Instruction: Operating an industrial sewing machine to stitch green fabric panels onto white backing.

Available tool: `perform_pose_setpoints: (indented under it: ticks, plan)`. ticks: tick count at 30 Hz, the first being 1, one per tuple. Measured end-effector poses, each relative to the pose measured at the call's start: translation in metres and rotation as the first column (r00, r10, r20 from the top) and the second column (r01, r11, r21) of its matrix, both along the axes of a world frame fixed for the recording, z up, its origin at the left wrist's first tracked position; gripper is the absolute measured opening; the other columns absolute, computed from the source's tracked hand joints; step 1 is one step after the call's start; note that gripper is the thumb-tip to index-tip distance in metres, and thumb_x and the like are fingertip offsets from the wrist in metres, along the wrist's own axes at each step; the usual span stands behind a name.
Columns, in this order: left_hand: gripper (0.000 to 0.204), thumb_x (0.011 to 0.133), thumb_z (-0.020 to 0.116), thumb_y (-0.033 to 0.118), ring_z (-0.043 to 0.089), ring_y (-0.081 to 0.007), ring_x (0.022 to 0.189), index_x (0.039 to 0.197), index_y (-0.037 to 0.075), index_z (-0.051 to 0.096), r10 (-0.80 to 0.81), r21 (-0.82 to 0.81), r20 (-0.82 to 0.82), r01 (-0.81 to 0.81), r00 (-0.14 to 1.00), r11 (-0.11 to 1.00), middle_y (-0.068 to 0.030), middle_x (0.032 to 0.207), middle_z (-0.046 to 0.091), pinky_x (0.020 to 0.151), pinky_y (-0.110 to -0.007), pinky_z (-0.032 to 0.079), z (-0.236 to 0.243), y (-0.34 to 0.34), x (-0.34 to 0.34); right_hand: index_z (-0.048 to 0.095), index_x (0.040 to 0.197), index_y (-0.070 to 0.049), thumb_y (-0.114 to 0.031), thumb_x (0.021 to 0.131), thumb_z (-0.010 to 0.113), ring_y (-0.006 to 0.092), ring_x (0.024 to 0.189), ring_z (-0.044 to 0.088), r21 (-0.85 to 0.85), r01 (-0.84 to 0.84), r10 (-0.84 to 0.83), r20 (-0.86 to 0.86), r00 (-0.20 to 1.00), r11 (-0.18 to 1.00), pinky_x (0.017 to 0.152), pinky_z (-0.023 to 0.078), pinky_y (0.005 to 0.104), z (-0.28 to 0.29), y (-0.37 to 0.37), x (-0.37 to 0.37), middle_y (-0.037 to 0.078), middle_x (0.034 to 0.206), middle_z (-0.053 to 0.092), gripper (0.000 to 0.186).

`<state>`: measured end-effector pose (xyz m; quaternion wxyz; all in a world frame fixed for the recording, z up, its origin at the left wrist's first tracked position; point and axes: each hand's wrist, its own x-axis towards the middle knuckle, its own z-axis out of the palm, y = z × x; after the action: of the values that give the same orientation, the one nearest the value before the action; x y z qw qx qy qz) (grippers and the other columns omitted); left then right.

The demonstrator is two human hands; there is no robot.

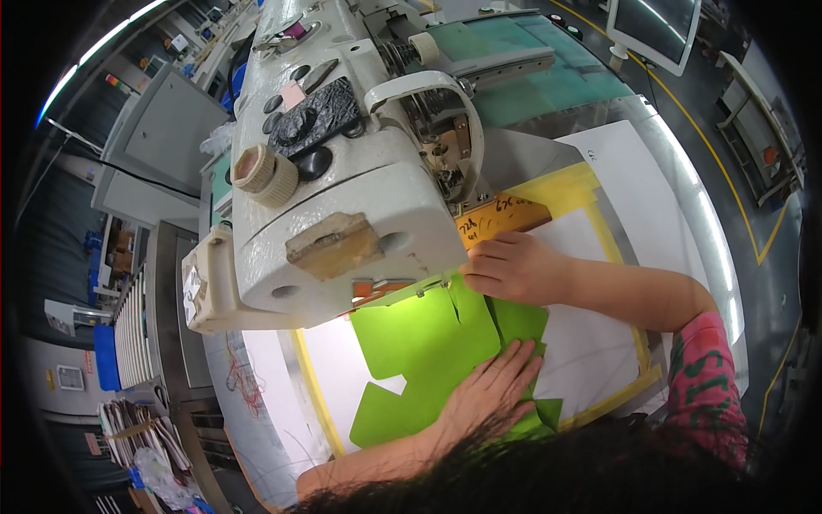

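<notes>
A bright green flat piece of material, leather or cloth [419, 343], with cut notches and a slit, lies under the head of a white industrial sewing machine [342, 206]. My left hand [490, 390] rests flat on the green material, fingers stretched out and slightly apart. Close to the machine's stitching area, my right hand [514, 270] has its fingers curled together at the far right edge of the green material. The thumb and what lies under those fingertips are hidden. Just beyond the right hand is an orange-yellow plate [505, 218] with handwriting. The needle cannot be made out.
Beneath the material, a white sheet edged with yellow tape [638, 338] covers the worktop. A teal panel [548, 73] and a monitor [655, 30] stand behind. Loose red thread [244, 377] lies at the left. The machine head overhangs the left part of the work.
</notes>
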<state>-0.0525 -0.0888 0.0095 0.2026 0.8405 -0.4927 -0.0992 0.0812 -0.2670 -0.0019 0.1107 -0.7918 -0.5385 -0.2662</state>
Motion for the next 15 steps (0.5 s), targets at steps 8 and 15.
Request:
perform_pose_setpoints:
  ticks: [8, 15]
  plan:
    - [0.025, 0.077, 0.067, 0.01, 0.059, -0.0246, 0.099, 0.101, 0.005, 0.062, 0.256, -0.259, 0.134, -0.216, 0.957, 0.941, -0.0107, 0.111, 0.059, 0.079, -0.035, 0.048, 0.018, 0.005, 0.009, 0.056, 0.083, -0.01, -0.015, 0.072, 0.058, 0.0161, 0.088, 0.054, 0.05, -0.037, 0.037, -0.007, 0.999, 0.998, 0.071, 0.047, 0.0295, 0.001, 0.012, 0.003, 0.0, 0.089, 0.056, 0.013]
    - [0.024, 0.082, 0.062, 0.014, 0.059, -0.0271, 0.091, 0.101, 0.001, 0.057, 0.51, -0.22, 0.184, -0.47, 0.84, 0.855, -0.0127, 0.109, 0.057, 0.074, -0.036, 0.049, 0.016, 0.016, 0.053, 0.056, 0.086, -0.007, -0.012, 0.071, 0.058, 0.0182, 0.084, 0.057, 0.1, -0.013, 0.03, -0.175, 0.984, 0.995, 0.07, 0.05, 0.0313, -0.005, 0.006, 0.001, 0.003, 0.09, 0.053, 0.015]
